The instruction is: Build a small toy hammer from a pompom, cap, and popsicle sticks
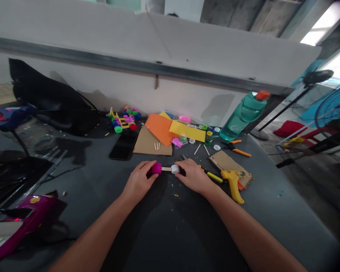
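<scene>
Between my two hands, a short wooden stick (166,169) spans from a magenta bottle cap (156,168) to a white bottle cap (175,169). My left hand (140,177) pinches the magenta cap between thumb and fingers. With its fingertips, my right hand (193,174) grips the white cap at the other end. Just beyond my right hand lie a yellow-handled tool (214,176), partly hidden, and a yellow glue gun (232,183) resting by a piece of cardboard (229,166).
Behind my hands are a black phone (124,145), cardboard with orange paper (161,128), yellow paper (188,130) and loose caps. Small colourful cap-and-stick models (123,120) stand at the back. A teal bottle (240,117) and orange-handled pliers (238,147) are right; a magenta power strip (25,226) is left.
</scene>
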The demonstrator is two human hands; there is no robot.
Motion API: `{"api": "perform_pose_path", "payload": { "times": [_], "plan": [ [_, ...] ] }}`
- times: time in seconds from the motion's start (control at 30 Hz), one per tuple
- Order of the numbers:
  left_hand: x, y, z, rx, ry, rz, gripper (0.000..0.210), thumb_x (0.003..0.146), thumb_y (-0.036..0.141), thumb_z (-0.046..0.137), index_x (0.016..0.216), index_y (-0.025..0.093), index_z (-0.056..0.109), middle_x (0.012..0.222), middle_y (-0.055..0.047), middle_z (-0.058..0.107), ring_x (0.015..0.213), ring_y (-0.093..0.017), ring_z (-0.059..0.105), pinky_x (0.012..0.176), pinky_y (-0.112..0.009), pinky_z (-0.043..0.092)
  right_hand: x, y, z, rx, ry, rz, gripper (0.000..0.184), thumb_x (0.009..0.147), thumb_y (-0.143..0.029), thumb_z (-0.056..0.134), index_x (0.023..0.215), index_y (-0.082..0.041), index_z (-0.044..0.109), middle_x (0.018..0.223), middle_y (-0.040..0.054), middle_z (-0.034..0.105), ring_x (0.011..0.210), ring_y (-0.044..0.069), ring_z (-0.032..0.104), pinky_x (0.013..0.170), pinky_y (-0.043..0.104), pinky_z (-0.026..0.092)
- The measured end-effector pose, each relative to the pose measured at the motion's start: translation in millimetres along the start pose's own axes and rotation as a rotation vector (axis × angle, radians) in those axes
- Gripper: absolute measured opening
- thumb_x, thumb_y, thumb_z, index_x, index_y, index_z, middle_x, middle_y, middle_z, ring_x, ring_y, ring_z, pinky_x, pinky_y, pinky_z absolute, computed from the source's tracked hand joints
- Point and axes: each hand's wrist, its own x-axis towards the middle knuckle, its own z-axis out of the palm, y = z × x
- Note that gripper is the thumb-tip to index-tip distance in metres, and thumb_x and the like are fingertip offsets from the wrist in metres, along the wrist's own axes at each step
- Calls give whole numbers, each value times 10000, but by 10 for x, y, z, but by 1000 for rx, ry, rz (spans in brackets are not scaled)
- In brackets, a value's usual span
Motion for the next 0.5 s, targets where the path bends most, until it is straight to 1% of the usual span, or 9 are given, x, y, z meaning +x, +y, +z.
{"api": "perform_pose_path", "payload": {
  "times": [0.23,0.37,0.5],
  "plan": [
    [-9,-3,-6,16,-5,-6,451,799,242,562,1244,219,495,1183,-69,554,1045,-206,569,904,-357,483,1,40,26,-4,-3,1,265,809,-161,578,1073,-172,584,1003,69,647,962,210,534,873,360,436],
    [-5,19,-28,57,-11,-11,420,796,222,566,1213,194,524,1170,-73,576,1079,-217,544,937,-374,457,8,41,20,-5,-10,18,253,806,-163,590,1058,-168,593,986,72,651,947,208,541,862,350,437],
    [6,37,-52,47,-26,24,393,805,189,551,1197,204,540,1159,-61,600,1083,-207,541,950,-376,443,8,33,1,-10,-26,24,227,807,-175,594,1034,-179,600,965,68,651,936,205,544,842,343,435]
  ]
}}
